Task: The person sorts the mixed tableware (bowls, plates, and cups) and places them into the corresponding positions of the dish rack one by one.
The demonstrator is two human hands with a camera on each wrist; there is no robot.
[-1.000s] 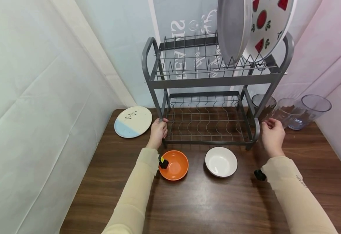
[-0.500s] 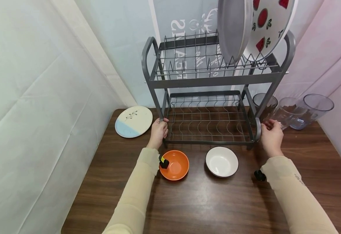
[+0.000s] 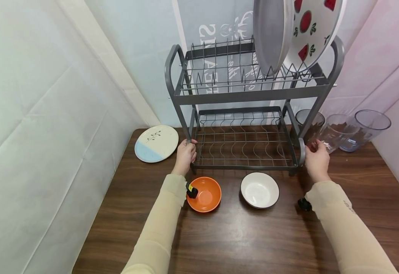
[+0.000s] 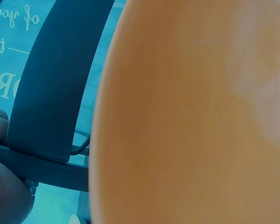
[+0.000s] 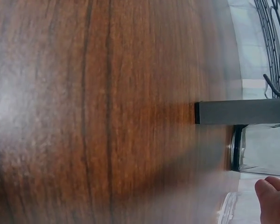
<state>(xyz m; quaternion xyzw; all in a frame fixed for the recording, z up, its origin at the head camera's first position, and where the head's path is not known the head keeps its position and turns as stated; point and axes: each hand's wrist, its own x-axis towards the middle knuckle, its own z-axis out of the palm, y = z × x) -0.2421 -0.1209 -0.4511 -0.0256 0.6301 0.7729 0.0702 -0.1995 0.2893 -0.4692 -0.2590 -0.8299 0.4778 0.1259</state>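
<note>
A two-tier dark grey metal dish rack [image 3: 251,97] stands on the brown wooden table. My left hand [image 3: 185,154] grips its lower left front part, fingers curled round the bar. At the rack's lower right end is my right hand [image 3: 317,160], its fingers bent and right up against the side frame. Whether they hold the frame is hidden. In the right wrist view that hand [image 5: 276,200] shows only partly, below the rack's leg [image 5: 242,112]. An orange bowl [image 3: 204,195] sits by my left wrist and fills much of the left wrist view.
A white bowl with a dark rim [image 3: 259,190] lies in front of the rack. Left of it is a cream and blue plate [image 3: 156,144]. Glass tumblers [image 3: 367,127] stand behind my right hand. Large plates [image 3: 272,36] stand upright in the top tier's right side.
My right hand has moved a little left, from beside the rack to against its right side frame. The left hand keeps its grip. The bowls and plates stay in place.
</note>
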